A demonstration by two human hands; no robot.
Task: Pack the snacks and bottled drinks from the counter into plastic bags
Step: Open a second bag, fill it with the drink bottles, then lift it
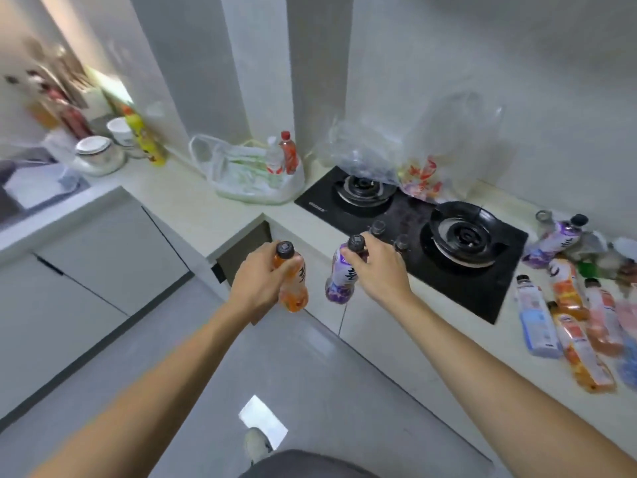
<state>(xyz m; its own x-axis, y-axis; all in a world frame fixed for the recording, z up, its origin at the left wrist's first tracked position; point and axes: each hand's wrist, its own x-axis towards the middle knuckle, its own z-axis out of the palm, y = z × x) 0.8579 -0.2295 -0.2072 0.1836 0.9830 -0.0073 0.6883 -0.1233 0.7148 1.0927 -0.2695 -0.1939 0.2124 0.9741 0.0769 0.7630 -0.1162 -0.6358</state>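
Observation:
My left hand (262, 277) grips an orange drink bottle (293, 291) with a black cap, held upright in front of the counter corner. My right hand (375, 267) holds a purple drink bottle (339, 277) by its neck, just right of the orange one. A white plastic bag (248, 177) sits on the counter in the corner with two red-capped bottles (282, 157) standing in it. A clear plastic bag (437, 146) with snack packets stands behind the stove. Several more bottles (568, 315) lie on the counter at the right.
A black two-burner gas stove (410, 229) is set into the pale counter (193, 205). Bowls and a yellow bottle (144, 139) stand at the far left near a sink. Grey cabinet fronts and a grey floor lie below; my shoe (256, 443) shows at the bottom.

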